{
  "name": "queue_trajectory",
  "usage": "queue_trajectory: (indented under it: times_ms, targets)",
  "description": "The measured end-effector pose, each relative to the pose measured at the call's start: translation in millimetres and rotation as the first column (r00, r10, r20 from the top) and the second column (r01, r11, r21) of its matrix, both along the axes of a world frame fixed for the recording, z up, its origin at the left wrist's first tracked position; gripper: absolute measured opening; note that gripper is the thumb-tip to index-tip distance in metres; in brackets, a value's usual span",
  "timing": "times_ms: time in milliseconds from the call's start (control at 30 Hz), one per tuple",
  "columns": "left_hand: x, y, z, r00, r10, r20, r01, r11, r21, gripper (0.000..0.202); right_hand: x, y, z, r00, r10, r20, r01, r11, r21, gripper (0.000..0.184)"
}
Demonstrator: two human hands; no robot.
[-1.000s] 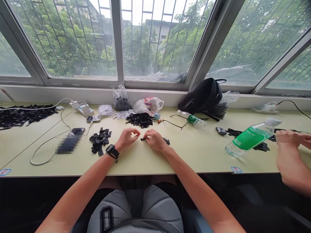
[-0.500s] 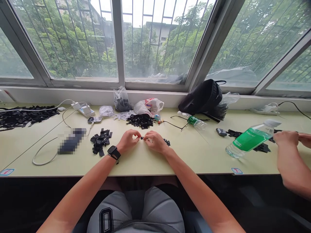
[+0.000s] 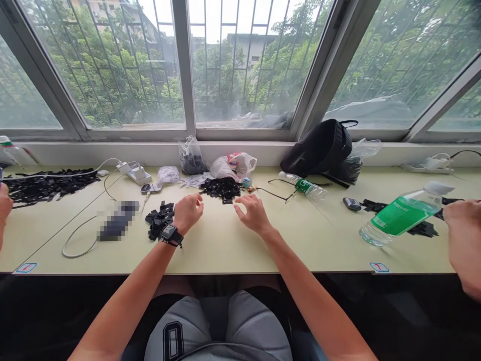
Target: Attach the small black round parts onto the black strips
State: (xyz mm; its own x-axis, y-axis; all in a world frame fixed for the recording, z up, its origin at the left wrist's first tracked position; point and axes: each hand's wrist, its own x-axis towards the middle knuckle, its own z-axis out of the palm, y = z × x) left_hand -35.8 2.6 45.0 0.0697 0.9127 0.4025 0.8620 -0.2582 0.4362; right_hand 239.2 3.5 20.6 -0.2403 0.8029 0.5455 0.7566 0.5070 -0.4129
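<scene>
Left hand (image 3: pixel 187 213), loosely curled, contents hidden; right hand (image 3: pixel 253 214), open, empty; both just short of the heap of small black pieces (image 3: pixel 221 189) on the surface (image 3: pixel 225 253), which a careless sweep could scatter.

Left of the central pile of black pieces (image 3: pixel 221 189), a pixelated block (image 3: pixel 118 221) is too blurred for me to identify. Just right of that pile, the tiny colored items (image 3: pixel 250 186) are too small to make out. Far left of it, a co-worker's hand (image 3: pixel 3 205) and a bottle (image 3: pixel 8 150) are cut off by the frame; far right, another hand (image 3: pixel 464 233) is too.
</scene>
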Motion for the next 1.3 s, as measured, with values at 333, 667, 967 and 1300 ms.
queue_trajectory:
  times_ms: [333, 667, 967, 1300]
  targets:
    - [-73.6, -11.8, 3.7, 0.848, 0.234, -0.476, -0.336, 0.931, -0.140, 0.027, 11.4, 5.6, 10.6, 0.991, -0.047, -0.129, 0.045, 0.999, -0.023, 0.015]
    - [-44.9, -18.0, 20.6, 0.977, 0.160, -0.141, -0.167, 0.985, -0.046, 0.023, 56.8, 13.7, 15.9, 0.997, -0.042, -0.063, 0.023, 0.959, -0.283, 0.016]
    - [0.7, 18.4, -2.5, 0.839, -0.258, 0.478, 0.361, 0.923, -0.135, 0.028, 65.6, -0.9, 30.9, 0.979, 0.151, -0.134, -0.201, 0.763, -0.614, 0.021]
    - [8.6, 26.0, -34.8, 0.686, -0.271, 0.675, 0.388, 0.921, -0.024, 0.039, 74.4, -6.7, 38.2, 0.960, 0.259, -0.109, -0.257, 0.649, -0.716, 0.026]
